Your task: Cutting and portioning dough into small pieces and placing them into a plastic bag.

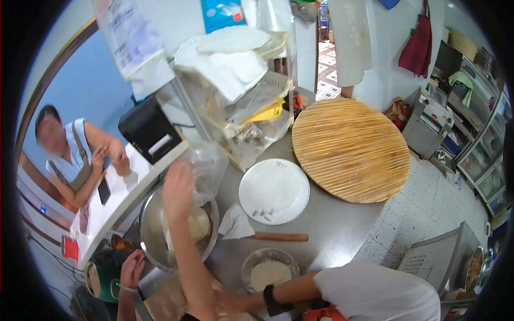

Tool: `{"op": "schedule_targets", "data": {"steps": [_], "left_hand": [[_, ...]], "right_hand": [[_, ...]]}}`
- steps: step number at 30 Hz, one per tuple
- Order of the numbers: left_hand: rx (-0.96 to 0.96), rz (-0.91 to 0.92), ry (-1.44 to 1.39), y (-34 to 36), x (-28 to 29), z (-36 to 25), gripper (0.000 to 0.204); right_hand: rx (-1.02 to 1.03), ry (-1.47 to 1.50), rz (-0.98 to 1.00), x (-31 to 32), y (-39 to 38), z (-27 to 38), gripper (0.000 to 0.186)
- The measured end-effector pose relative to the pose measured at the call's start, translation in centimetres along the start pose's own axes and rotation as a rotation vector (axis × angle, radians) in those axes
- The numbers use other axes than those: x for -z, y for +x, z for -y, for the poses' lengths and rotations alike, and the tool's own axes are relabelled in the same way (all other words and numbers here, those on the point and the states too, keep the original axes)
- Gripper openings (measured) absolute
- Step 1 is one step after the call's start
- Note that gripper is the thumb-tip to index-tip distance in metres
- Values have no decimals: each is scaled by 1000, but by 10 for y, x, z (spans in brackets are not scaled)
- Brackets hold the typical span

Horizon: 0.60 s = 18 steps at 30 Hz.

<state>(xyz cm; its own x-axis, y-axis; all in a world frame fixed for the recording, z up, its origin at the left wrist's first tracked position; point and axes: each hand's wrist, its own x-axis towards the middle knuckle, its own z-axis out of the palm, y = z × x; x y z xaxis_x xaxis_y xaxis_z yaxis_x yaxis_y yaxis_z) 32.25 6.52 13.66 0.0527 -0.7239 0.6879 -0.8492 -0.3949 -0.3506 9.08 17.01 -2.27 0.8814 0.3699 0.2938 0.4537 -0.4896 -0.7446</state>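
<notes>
A steel bowl (144, 235) stands left of centre with pale dough (198, 224) inside it. Above the bowl's far side is my right hand (179, 184), somewhat blurred, its fingers closed on a clear plastic bag (210, 168). My right forearm crosses over the bowl and hides part of the dough. Next to the bowl's near left side is my left hand (131, 268), with a bracelet at the wrist, fingers stretched out and nothing seen in them. Between my arms, a board (155, 307) bears flattened dough rounds (176, 298).
A co-worker's watch-wearing arm (300, 289) reaches in from the right. Near it are a bowl of flour (270, 273), a rolling pin (281, 236), and a white plate (274, 190). A round slatted lid (350, 150) lies farther right. Another person (80, 160) sits beyond the counter.
</notes>
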Motion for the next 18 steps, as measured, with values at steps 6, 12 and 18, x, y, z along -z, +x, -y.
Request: {"op": "schedule_targets", "data": {"steps": [6, 12, 18], "left_hand": [[858, 529, -224, -175, 26, -111, 24], [1305, -141, -480, -76, 78, -340, 28], [1162, 137, -626, 16, -37, -289, 47]], "right_hand": [[-59, -4, -68, 269, -48, -43, 19], [-167, -55, -437, 491, -115, -65, 21], [-225, -9, -244, 561, -130, -106, 20]]}}
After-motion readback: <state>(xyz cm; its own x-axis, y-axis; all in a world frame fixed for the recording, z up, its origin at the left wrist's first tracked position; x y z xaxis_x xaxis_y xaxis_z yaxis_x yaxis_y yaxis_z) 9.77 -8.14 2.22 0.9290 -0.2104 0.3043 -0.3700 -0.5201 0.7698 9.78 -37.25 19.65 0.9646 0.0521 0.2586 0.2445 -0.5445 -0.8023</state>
